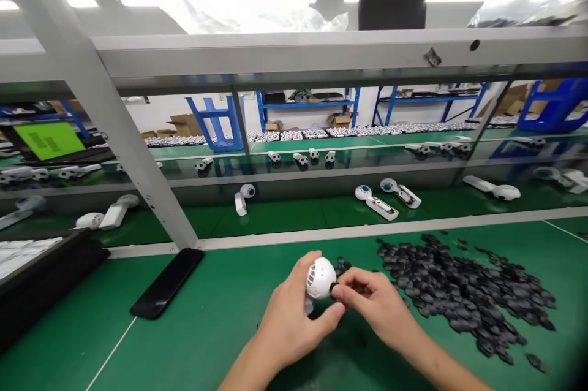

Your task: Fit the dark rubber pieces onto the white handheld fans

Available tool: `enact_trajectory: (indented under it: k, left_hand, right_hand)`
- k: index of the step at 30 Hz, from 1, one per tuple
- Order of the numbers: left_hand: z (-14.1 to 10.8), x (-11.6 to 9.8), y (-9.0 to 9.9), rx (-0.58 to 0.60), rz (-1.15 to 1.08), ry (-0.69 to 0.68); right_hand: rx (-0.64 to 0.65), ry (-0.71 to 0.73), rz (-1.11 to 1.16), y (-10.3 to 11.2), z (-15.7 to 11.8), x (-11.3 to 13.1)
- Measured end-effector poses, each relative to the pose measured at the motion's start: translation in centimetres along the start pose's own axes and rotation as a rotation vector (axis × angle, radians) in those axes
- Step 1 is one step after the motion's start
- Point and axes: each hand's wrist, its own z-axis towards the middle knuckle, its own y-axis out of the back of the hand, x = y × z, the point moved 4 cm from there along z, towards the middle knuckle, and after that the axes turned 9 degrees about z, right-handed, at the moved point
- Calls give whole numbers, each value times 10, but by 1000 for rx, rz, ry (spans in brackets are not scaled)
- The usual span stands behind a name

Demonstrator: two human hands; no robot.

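Note:
My left hand is wrapped round a white device with a ball-shaped slotted head, which looks like a small handheld fan. The rest of that device is mostly hidden by my palm and fingers. Between thumb and forefinger, my right hand pinches a small black piece against the right side of the white head. To the right of my hands spreads a loose pile of small black flat pieces on the green tabletop. A few more black pieces lie just behind my right hand.
A black phone lies at left, beside a black tray with white parts. Past the white rail, similar white devices lie on a green surface. A slanted metal post and an overhead shelf beam frame the bench.

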Motion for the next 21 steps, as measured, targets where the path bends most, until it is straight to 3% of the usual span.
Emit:
enact_trajectory:
  k: [11,21]
  left_hand:
    - [2,6,-7,10,148,-18]
    - [2,5,-7,3,167,23]
  right_hand:
    - [-75,-20,-174,0,-4,-4]
    - [-45,-20,-249,3,-6,6]
